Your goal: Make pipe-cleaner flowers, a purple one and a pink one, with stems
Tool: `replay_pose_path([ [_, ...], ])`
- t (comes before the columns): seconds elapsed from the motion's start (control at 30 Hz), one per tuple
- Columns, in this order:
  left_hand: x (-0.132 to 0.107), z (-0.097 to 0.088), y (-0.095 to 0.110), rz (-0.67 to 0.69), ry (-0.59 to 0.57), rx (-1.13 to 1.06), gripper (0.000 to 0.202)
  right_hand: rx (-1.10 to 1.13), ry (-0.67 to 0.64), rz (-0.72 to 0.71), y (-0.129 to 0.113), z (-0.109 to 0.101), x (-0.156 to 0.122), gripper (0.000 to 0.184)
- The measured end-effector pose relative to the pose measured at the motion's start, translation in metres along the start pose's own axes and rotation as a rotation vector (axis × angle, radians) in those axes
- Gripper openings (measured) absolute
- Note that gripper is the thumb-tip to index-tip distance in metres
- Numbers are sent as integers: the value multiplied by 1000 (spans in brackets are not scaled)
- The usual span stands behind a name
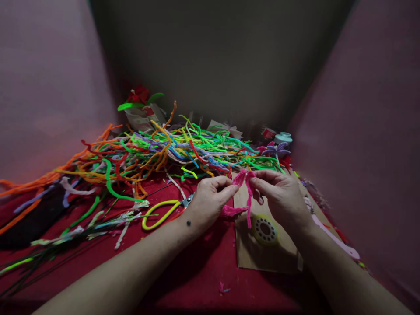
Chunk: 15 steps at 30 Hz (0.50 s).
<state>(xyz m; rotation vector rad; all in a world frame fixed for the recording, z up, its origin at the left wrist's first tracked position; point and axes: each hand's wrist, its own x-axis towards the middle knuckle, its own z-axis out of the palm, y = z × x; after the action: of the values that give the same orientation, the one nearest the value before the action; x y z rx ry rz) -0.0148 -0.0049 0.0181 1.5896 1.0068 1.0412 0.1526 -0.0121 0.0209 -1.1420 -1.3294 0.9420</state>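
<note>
A pink pipe cleaner (247, 199) is bent into a loop and held up between both hands over the red tabletop. My left hand (210, 199) pinches its left part, with fingers closed. From the right side, my right hand (282, 197) pinches the top of the loop, fingers closed too. The loose pink ends hang down between the hands. Yellow-handled scissors (162, 213) lie just left of my left wrist.
A big tangle of coloured pipe cleaners (157, 153) covers the back of the red table (203, 271). A brown cardboard sheet (262, 253) with a round yellow-green disc (265, 229) lies under my right hand. A purple flower (277, 149) and a red flower (139, 96) stand behind.
</note>
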Motion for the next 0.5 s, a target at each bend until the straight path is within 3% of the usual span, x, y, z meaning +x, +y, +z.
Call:
replay_pose_path([
  [0.5, 1, 0, -2, 18, -14, 30, 22, -17, -7, 28, -1, 2, -1, 11],
])
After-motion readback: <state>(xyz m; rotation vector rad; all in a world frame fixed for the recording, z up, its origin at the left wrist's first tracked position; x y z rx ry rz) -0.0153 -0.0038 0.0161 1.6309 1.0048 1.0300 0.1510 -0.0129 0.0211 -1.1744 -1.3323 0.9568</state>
